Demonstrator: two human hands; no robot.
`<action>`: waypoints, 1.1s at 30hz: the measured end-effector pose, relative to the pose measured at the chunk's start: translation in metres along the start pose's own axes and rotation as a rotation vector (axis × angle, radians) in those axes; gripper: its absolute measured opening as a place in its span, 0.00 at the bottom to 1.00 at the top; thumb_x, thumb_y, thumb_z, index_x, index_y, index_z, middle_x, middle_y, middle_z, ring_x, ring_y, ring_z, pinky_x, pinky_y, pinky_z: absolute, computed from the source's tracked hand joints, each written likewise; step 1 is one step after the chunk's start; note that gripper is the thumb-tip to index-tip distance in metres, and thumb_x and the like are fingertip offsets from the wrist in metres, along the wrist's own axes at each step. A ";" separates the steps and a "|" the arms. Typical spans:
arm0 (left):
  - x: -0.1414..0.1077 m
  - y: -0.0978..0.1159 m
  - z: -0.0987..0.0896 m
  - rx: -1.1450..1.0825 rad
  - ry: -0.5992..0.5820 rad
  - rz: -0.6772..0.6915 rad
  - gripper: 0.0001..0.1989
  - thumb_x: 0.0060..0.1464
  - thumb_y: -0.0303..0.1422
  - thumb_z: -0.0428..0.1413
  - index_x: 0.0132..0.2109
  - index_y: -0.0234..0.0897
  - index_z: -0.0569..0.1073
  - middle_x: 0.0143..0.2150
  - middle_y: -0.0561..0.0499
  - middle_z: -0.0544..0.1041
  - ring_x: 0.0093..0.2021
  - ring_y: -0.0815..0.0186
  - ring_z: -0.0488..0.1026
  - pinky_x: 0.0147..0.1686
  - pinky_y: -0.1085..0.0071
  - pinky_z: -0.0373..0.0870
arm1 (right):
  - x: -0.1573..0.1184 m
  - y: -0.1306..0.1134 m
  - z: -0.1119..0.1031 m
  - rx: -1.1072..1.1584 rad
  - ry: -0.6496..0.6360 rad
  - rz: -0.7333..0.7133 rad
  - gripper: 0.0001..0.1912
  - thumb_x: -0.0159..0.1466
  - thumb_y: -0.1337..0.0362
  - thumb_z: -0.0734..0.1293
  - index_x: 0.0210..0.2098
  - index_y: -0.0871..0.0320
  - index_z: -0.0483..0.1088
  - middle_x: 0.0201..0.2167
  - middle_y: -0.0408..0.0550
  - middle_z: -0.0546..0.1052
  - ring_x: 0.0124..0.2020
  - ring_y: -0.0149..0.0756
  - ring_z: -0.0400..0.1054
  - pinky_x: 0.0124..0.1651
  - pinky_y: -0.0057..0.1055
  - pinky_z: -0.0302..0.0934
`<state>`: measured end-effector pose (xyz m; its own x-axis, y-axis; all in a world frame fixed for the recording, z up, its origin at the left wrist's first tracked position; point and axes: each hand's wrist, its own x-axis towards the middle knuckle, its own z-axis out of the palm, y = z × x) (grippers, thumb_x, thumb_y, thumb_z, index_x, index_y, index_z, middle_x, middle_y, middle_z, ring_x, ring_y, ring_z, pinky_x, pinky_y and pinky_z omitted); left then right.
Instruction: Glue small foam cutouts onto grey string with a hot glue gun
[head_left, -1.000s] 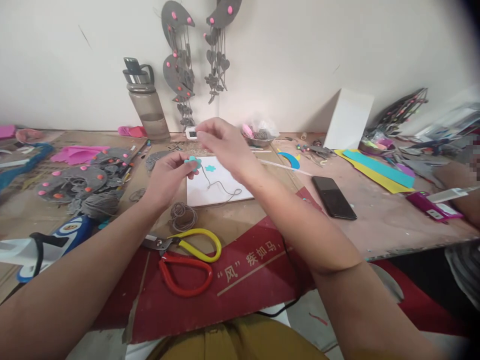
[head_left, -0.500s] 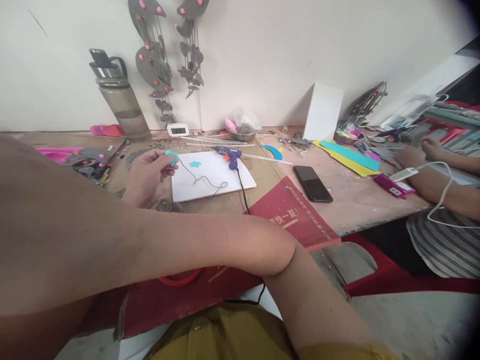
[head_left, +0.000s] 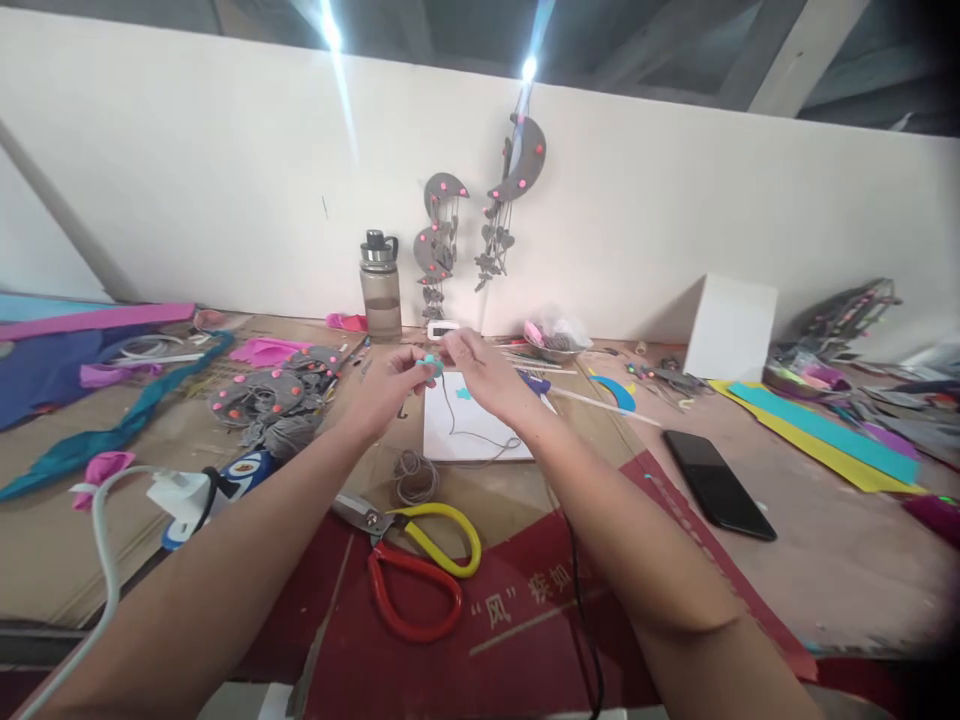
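Observation:
My left hand (head_left: 397, 385) pinches a small turquoise felt-like cutout (head_left: 430, 367) between thumb and fingertips. A thin grey cord (head_left: 452, 410) runs down from it over a white board (head_left: 442, 440) to a loose coil (head_left: 415, 477). Close beside the cutout, my right hand (head_left: 480, 372) is raised with its fingers stretched out, apparently holding nothing; its fingertips are partly blurred. A second turquoise cutout (head_left: 463, 393) lies on the board. Partly behind my right wrist is a purple glue gun (head_left: 534, 382).
Scissors (head_left: 405, 545) with red and yellow handles lie in front. A phone (head_left: 718, 485) rests on the right. Grey felt pieces with pink dots (head_left: 274, 390) lie left, near a white plug and cable (head_left: 180, 492). A water bottle (head_left: 381, 290) stands by the wall.
My view has swung left and up. My right arm, which lay across the front, now reaches forward, and its hand has come close to the cutout. The left hand still pinches the cutout.

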<state>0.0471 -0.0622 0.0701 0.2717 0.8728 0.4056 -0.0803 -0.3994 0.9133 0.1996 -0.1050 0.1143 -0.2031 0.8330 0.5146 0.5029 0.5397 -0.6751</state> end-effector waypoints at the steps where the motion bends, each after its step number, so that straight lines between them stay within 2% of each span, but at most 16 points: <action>1: 0.000 -0.001 -0.001 0.003 -0.021 0.006 0.07 0.47 0.35 0.58 0.28 0.35 0.71 0.23 0.54 0.69 0.24 0.72 0.63 0.27 0.74 0.58 | 0.000 0.007 0.005 0.076 -0.043 0.029 0.23 0.67 0.46 0.50 0.36 0.56 0.65 0.35 0.48 0.70 0.39 0.34 0.66 0.44 0.33 0.63; 4: 0.000 -0.004 -0.001 -0.028 -0.089 -0.011 0.08 0.48 0.35 0.58 0.29 0.34 0.72 0.24 0.54 0.70 0.25 0.72 0.64 0.27 0.74 0.58 | -0.002 0.019 0.020 0.260 -0.198 0.153 0.27 0.65 0.42 0.50 0.38 0.56 0.66 0.34 0.48 0.70 0.30 0.32 0.65 0.30 0.30 0.63; 6: -0.001 -0.005 -0.001 -0.060 -0.112 -0.034 0.08 0.49 0.35 0.57 0.29 0.34 0.72 0.24 0.53 0.70 0.24 0.72 0.63 0.27 0.74 0.57 | -0.004 0.021 0.022 0.228 -0.234 0.213 0.27 0.65 0.42 0.50 0.40 0.57 0.67 0.32 0.48 0.71 0.28 0.31 0.63 0.26 0.28 0.60; 11: 0.000 -0.007 -0.003 -0.118 -0.079 -0.126 0.08 0.47 0.35 0.60 0.29 0.34 0.71 0.24 0.54 0.68 0.25 0.73 0.63 0.25 0.75 0.57 | -0.001 0.023 0.006 -0.026 -0.123 0.234 0.18 0.62 0.51 0.59 0.31 0.60 0.70 0.26 0.44 0.70 0.27 0.29 0.60 0.29 0.27 0.54; 15: 0.001 -0.006 -0.004 -0.235 -0.066 -0.190 0.09 0.45 0.34 0.61 0.28 0.33 0.70 0.25 0.54 0.68 0.25 0.73 0.65 0.24 0.75 0.57 | 0.002 0.022 -0.011 0.010 -0.058 0.264 0.13 0.58 0.57 0.62 0.27 0.60 0.71 0.21 0.40 0.67 0.23 0.26 0.57 0.27 0.26 0.50; 22: 0.006 -0.004 -0.009 -0.485 -0.020 -0.265 0.10 0.42 0.32 0.64 0.29 0.32 0.70 0.27 0.53 0.71 0.25 0.74 0.67 0.24 0.77 0.60 | 0.004 0.019 -0.032 0.008 0.037 0.286 0.13 0.57 0.57 0.62 0.28 0.59 0.72 0.14 0.36 0.55 0.18 0.26 0.49 0.23 0.27 0.44; 25: 0.007 -0.006 -0.011 -0.490 0.043 -0.303 0.11 0.41 0.33 0.64 0.30 0.32 0.71 0.29 0.52 0.73 0.26 0.74 0.68 0.24 0.77 0.62 | 0.004 0.016 -0.035 0.064 0.041 0.282 0.12 0.57 0.56 0.62 0.27 0.59 0.71 0.14 0.35 0.56 0.17 0.26 0.49 0.23 0.26 0.44; 28: 0.007 -0.008 -0.011 -0.414 0.102 -0.335 0.13 0.40 0.34 0.65 0.30 0.32 0.72 0.29 0.51 0.74 0.24 0.75 0.67 0.21 0.78 0.59 | 0.003 0.013 -0.033 0.140 0.036 0.262 0.11 0.57 0.56 0.63 0.27 0.58 0.67 0.15 0.36 0.60 0.18 0.26 0.54 0.24 0.26 0.49; 30: 0.006 -0.009 -0.009 -0.379 0.101 -0.325 0.13 0.41 0.35 0.65 0.30 0.31 0.72 0.28 0.51 0.73 0.22 0.77 0.65 0.19 0.79 0.56 | 0.002 0.013 -0.029 0.211 0.017 0.255 0.10 0.57 0.56 0.64 0.27 0.57 0.65 0.17 0.37 0.63 0.19 0.27 0.59 0.25 0.26 0.53; 33: 0.005 -0.009 -0.006 -0.357 0.072 -0.285 0.13 0.41 0.35 0.65 0.30 0.31 0.72 0.28 0.51 0.73 0.22 0.77 0.65 0.19 0.79 0.56 | 0.002 0.016 -0.020 0.272 -0.005 0.225 0.09 0.57 0.57 0.63 0.29 0.56 0.64 0.20 0.36 0.63 0.20 0.26 0.58 0.25 0.25 0.53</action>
<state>0.0436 -0.0527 0.0644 0.2648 0.9559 0.1270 -0.3406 -0.0305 0.9397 0.2246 -0.0971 0.1148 -0.1164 0.9351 0.3348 0.2938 0.3544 -0.8877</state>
